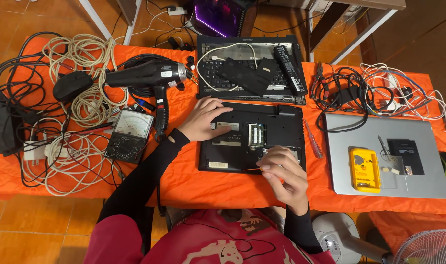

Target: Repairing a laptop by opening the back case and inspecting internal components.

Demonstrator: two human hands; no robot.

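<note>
Two hands work on the black upturned laptop base (252, 137), which lies mid-worktop on the orange cloth (183, 186) – the left hand (205, 119) is spread flat and open on its upper left corner, the right hand (283, 172) pinches a thin orange-handled screwdriver (252, 169) at the lower edge. Judging by this, steady downward pressure from the flat palm and a tip held upright in the screw head would serve best – slipping looks likely otherwise

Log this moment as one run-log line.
left hand: flat on upturned black laptop base | right hand: pinching thin orange-handled tool at base's front edge | surface: orange cloth-covered table
</note>
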